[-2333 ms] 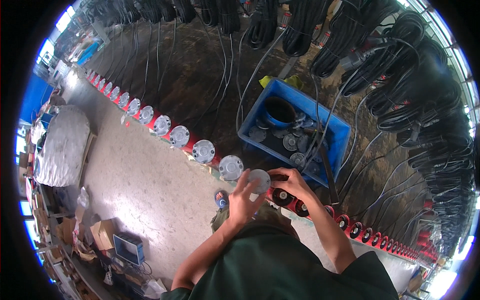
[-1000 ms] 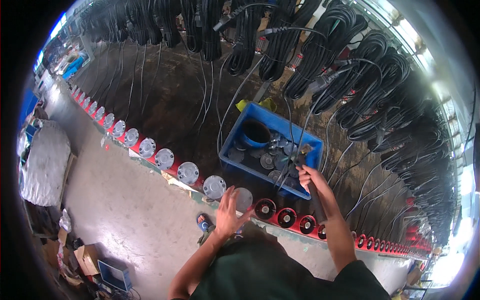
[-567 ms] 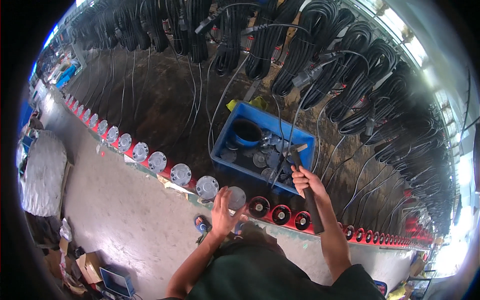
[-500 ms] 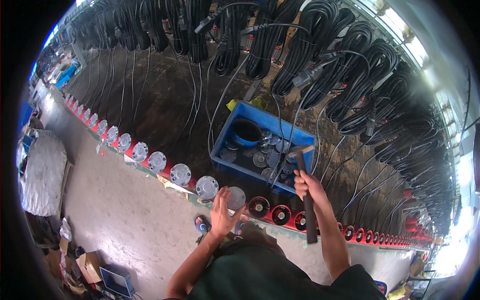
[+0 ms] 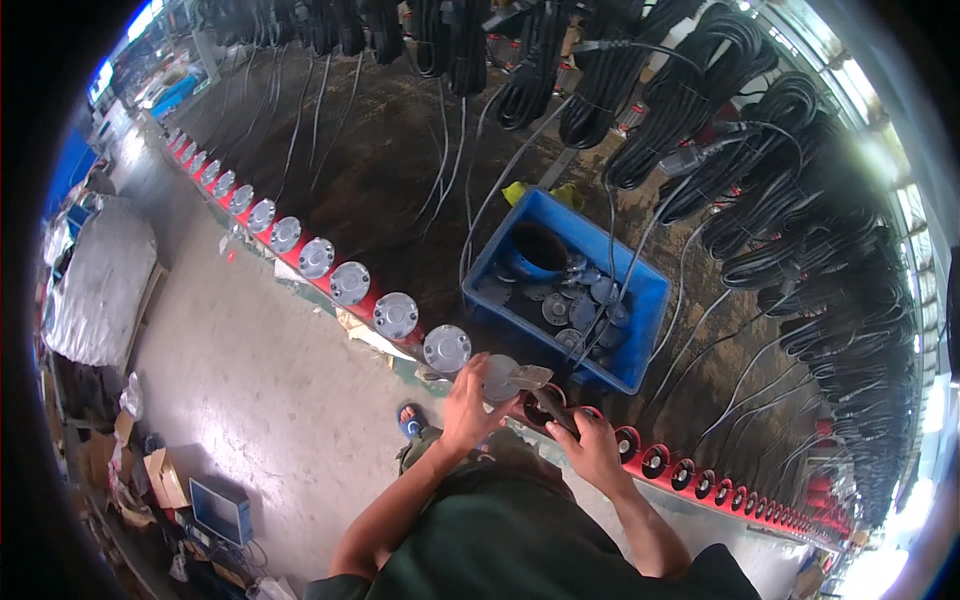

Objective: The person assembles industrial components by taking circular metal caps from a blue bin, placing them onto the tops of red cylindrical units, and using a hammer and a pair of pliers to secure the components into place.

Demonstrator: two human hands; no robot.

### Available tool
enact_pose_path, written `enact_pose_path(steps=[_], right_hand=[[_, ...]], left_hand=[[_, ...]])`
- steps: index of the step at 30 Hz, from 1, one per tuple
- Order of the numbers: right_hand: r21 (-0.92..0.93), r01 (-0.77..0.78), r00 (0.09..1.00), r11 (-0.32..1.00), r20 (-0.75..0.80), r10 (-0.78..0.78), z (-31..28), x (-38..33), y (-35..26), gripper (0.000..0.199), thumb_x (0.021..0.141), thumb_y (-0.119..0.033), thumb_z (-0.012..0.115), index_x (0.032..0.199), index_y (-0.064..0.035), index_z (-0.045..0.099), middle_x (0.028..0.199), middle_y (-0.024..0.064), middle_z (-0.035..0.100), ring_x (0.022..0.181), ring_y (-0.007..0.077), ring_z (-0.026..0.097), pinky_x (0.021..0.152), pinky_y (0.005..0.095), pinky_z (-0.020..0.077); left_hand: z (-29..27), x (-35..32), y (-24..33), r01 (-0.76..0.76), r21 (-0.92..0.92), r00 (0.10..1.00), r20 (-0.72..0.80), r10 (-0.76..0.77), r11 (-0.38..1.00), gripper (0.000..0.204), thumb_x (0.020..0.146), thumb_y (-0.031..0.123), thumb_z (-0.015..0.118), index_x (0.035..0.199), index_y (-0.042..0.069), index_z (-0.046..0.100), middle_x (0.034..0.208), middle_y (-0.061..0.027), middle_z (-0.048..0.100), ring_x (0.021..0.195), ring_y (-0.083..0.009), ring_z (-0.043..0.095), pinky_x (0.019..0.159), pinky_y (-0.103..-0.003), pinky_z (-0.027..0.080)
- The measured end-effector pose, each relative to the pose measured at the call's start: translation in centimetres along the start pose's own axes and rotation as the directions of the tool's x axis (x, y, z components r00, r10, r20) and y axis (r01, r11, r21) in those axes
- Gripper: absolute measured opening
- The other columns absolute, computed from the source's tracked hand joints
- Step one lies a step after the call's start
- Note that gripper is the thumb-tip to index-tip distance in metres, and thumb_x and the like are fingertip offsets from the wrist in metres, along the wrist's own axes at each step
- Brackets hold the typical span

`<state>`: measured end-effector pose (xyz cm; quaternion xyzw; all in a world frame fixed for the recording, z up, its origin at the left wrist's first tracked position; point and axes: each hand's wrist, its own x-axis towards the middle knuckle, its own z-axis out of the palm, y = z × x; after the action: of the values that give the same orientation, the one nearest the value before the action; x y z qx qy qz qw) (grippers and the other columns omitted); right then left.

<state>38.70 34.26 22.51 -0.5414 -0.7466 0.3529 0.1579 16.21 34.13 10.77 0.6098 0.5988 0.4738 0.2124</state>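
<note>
A row of red cylindrical housings lies along the near edge of the workbench. My left hand (image 5: 465, 412) grips the rim of a round silver metal cover (image 5: 497, 380) on one housing, its fingers curled at the cover's left side. My right hand (image 5: 592, 448) is closed round the dark handle of a hammer (image 5: 555, 408). The hammer's head is over the right part of that cover; I cannot tell if they touch. A fitted silver cover (image 5: 447, 348) sits just left of my left hand, with several more beyond. To the right, an uncovered housing (image 5: 655, 461) shows its dark inside.
A blue plastic box (image 5: 645, 335) on the bench holds loose silver covers and a dark round container (image 5: 537, 250). Coiled black power cables (image 5: 690, 90) hang along the far side, their thin leads trailing across the bench. Left is concrete floor (image 5: 240, 390) with cartons beyond.
My right hand has brought the hammer down and left, from in front of the blue box to the cover. My left hand stays at that cover. The whole view has shifted slightly.
</note>
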Motion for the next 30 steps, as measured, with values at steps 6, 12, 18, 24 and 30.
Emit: enact_pose_path(steps=[6, 12, 18, 24, 30], right_hand=[[-0.141, 0.097, 0.992, 0.985, -0.063, -0.107, 2.3, 0.4, 0.6, 0.031, 0.1, -0.028, 0.073, 0.095, 0.001, 0.062, 0.082, 0.0242, 0.068, 0.073, 0.045, 0.067, 0.063, 0.05, 0.0498], [-0.184, 0.073, 0.995, 0.98, -0.056, -0.085, 2.8, 0.1, 0.1, 0.029, 0.1, -0.028, 0.071, 0.097, -0.002, 0.059, 0.081, 0.0223, 0.069, 0.071, 0.0441, 0.068, 0.059, 0.0517, 0.0519], [-0.216, 0.064, 0.994, 0.974, -0.075, -0.082, 3.5, 0.1, 1.1, 0.029, 0.101, -0.028, 0.07, 0.097, -0.0022, 0.058, 0.08, 0.022, 0.069, 0.071, 0.0449, 0.068, 0.058, 0.0519, 0.0521], [-0.167, 0.05, 0.997, 0.985, -0.041, -0.057, 3.2, 0.5, 0.7, 0.03, 0.101, -0.028, 0.07, 0.101, -0.001, 0.058, 0.08, 0.0232, 0.07, 0.07, 0.0454, 0.069, 0.059, 0.0528, 0.0528], [-0.19, 0.105, 0.994, 0.976, -0.003, -0.107, 3.4, 0.2, 1.0, 0.032, 0.101, -0.03, 0.07, 0.098, -0.001, 0.058, 0.078, 0.023, 0.07, 0.069, 0.0448, 0.069, 0.057, 0.0516, 0.0527]], left_hand=[[-0.2, -0.2, -0.1, 0.024, -0.036, 0.999, 0.023, -0.023, 0.999, 0.074, 0.078, 0.022, 0.091, 0.135, -0.002, 0.05, 0.147, -0.0247, 0.056, 0.128, -0.0456, 0.06, 0.104, -0.048, 0.053], [-0.2, -0.2, -0.1, -0.015, -0.007, 1.0, -0.006, 0.015, 1.0, 0.077, 0.074, 0.019, 0.095, 0.134, -0.001, 0.05, 0.147, -0.0227, 0.057, 0.122, -0.0423, 0.066, 0.097, -0.045, 0.058], [-0.1, -0.3, -0.2, -0.035, -0.02, 0.999, -0.014, 0.035, 0.999, 0.078, 0.073, 0.02, 0.096, 0.133, -0.001, 0.051, 0.147, -0.0231, 0.057, 0.121, -0.0432, 0.065, 0.097, -0.045, 0.058], [-0.1, 0.2, -0.3, -0.064, -0.008, 0.997, -0.035, 0.064, 0.998, 0.078, 0.072, 0.02, 0.097, 0.131, -0.001, 0.051, 0.146, -0.0231, 0.058, 0.119, -0.0423, 0.066, 0.096, -0.045, 0.059], [-0.4, -0.4, -0.4, -0.031, -0.004, 0.999, -0.019, 0.031, 1.0, 0.077, 0.072, 0.02, 0.097, 0.131, 0.0, 0.051, 0.146, -0.0227, 0.058, 0.117, -0.0415, 0.068, 0.094, -0.044, 0.06]])
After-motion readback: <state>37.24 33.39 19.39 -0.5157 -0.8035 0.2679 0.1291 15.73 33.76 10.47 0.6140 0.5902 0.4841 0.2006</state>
